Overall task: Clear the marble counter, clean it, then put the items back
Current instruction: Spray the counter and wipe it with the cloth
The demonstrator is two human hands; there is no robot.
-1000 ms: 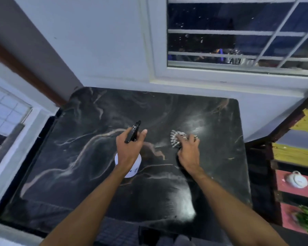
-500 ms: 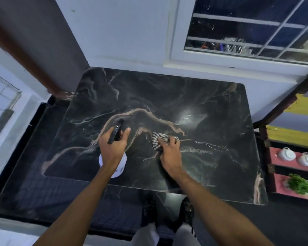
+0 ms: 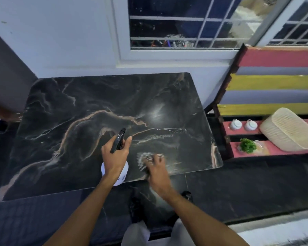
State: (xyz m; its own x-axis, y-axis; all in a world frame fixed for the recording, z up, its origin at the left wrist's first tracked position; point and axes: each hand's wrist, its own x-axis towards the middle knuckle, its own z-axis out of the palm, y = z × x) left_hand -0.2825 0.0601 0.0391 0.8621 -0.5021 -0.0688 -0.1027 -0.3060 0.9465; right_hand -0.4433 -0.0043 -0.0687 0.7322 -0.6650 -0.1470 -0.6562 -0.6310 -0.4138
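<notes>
The black marble counter with pale veins lies bare below the window. My left hand grips a white spray bottle with a black trigger head, held over the counter's near edge. My right hand presses a striped cloth flat on the marble near the front right part; hand and cloth are motion-blurred.
A striped wooden pallet shelf stands to the right, carrying two white teapots, a cream woven basket and a green bunch of herbs. Dark tiled floor surrounds the counter. A barred window is behind.
My right hand has dragged the cloth toward the counter's front edge and to the right. The left hand keeps the bottle. My view has swung right, revealing the basket.
</notes>
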